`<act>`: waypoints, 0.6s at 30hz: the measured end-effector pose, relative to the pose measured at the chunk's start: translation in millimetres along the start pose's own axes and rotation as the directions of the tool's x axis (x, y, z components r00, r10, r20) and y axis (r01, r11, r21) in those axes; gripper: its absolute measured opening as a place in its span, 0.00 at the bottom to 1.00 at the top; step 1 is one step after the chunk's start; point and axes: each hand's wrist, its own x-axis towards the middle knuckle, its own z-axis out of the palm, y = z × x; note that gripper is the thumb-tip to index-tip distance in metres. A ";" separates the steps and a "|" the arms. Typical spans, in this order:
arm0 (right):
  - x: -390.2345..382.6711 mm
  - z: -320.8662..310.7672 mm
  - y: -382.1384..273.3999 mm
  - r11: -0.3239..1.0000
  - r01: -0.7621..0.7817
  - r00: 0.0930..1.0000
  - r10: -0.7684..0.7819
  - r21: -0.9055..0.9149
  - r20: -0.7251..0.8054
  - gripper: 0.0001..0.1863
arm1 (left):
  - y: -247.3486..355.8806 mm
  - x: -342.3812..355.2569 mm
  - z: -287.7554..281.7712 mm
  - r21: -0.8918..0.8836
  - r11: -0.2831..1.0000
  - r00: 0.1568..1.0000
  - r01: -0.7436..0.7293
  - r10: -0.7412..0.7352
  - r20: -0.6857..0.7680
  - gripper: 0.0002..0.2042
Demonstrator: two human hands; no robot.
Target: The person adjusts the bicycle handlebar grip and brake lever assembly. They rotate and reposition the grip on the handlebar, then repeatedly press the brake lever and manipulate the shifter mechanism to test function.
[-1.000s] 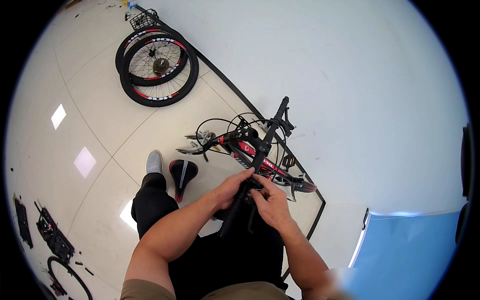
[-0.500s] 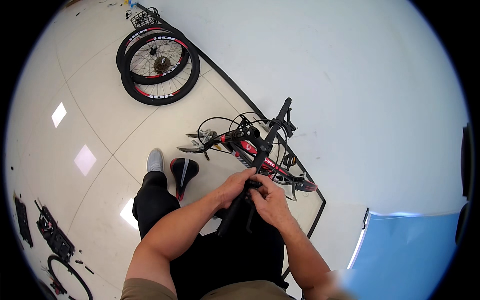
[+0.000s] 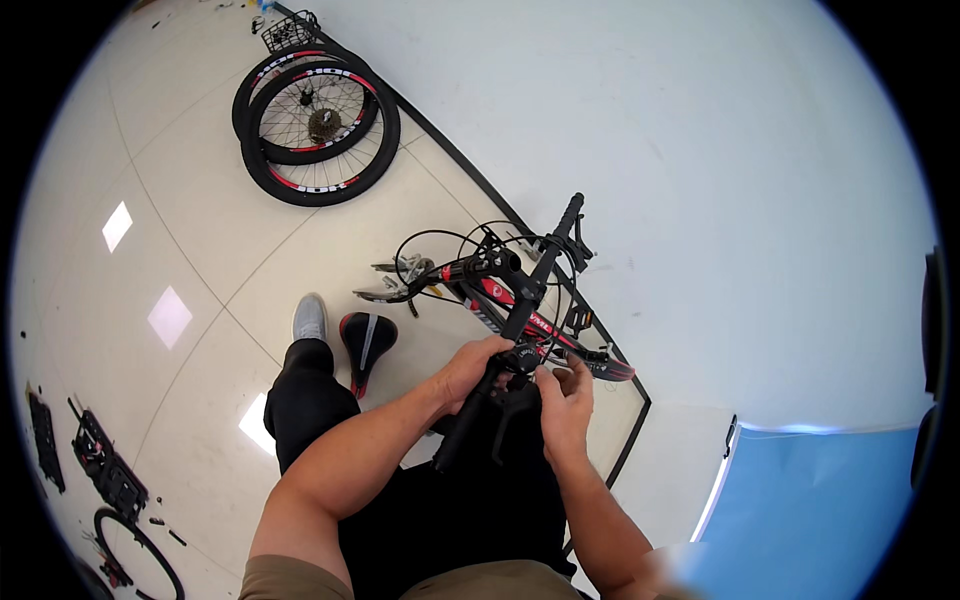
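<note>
A black handlebar (image 3: 541, 268) runs from far right to near left across a black and red bicycle frame (image 3: 548, 332). My left hand (image 3: 470, 372) is closed around the bar's near half, beside a round black shifter (image 3: 523, 355). Just right of the shifter is my right hand (image 3: 567, 412), thumb and bent fingers apart, close to the cables and off the grip. I see nothing held in it, though the fingertips partly overlap the frame behind. A black brake lever (image 3: 502, 430) hangs below the shifter, next to the near grip (image 3: 455, 443).
A black saddle (image 3: 367, 343) lies on the tiles by my shoe (image 3: 310, 318). Two wheels (image 3: 385, 150) and a wire basket (image 3: 290, 32) rest along the wall (image 3: 700, 180). Loose black parts (image 3: 108, 468) lie at lower left. A blue panel (image 3: 820, 510) stands at lower right.
My right hand has come off the shifter and moved right, its fingers spreading; the shifter's round face now shows. My left hand stays on the handlebar.
</note>
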 end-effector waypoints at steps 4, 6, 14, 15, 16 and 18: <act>1.5 11.3 -33.1 0.885 -0.403 0.904 0.346 0.235 0.250 0.26 | -0.7 -0.9 -0.8 -0.006 1.000 0.999 -0.021 0.020 -0.025 0.19; 5.3 18.4 -39.2 0.890 -0.409 0.891 0.343 0.203 0.297 0.28 | -0.4 -0.9 -0.8 -0.035 0.999 1.000 -0.012 0.011 -0.029 0.18; 7.0 42.7 -36.5 0.940 -0.327 0.938 0.310 0.101 0.155 0.28 | 13.6 -0.4 -0.4 -0.012 1.000 0.998 0.023 -0.024 -0.063 0.13; 7.4 43.0 -36.9 0.941 -0.323 0.940 0.308 0.096 0.145 0.28 | 16.0 -0.5 0.6 0.004 1.000 0.997 0.029 -0.028 -0.070 0.12; 8.0 42.8 -33.1 0.952 -0.295 0.949 0.281 0.082 0.145 0.28 | 17.4 -0.3 0.3 0.023 0.999 0.997 0.029 -0.028 -0.074 0.12; 10.3 41.0 -22.9 0.970 -0.237 0.963 0.227 0.053 0.148 0.28 | 21.2 -1.3 3.1 0.062 0.998 0.996 0.029 -0.024 -0.082 0.10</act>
